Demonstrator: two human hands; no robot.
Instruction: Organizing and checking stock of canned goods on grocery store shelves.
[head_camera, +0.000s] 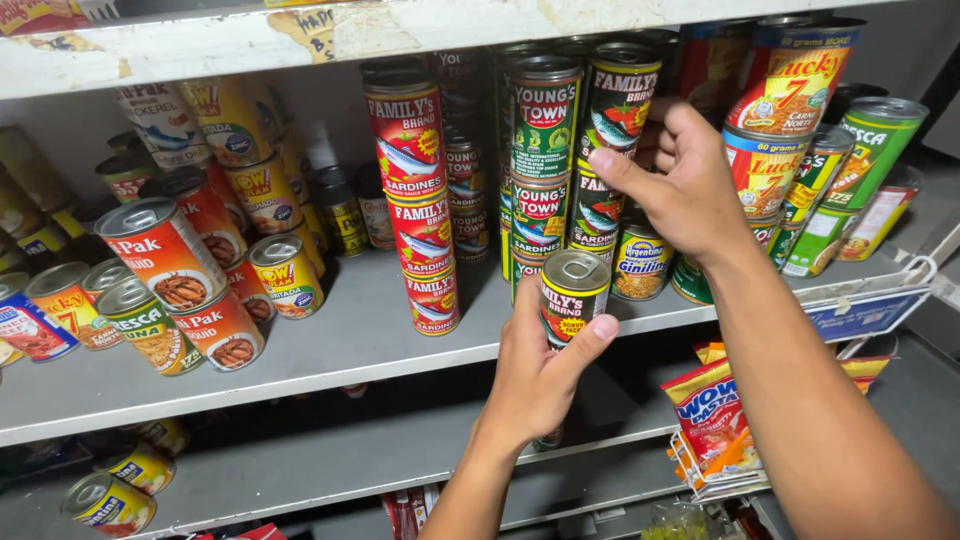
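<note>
From the head camera, the left hand is closed around a small black-labelled can, thumb across its front, holding it upright just above the near edge of the grey shelf, in front of the green stack. The right hand reaches farther back among the stacked cans, fingers half curled and spread; they appear to touch a dark can in the middle stack, but whether they grip it I cannot tell. By my reading the step in hand is stocking or rearranging cans, and the next move calls for a free, level spot so the held can sits flat without nudging the tall stacks. The red stack of three stands left of the hands, upright. Farther left several cans lie tilted on their sides. All cans look sealed, contents hidden. At the near right a wire rack holds a red and yellow packet.
</note>
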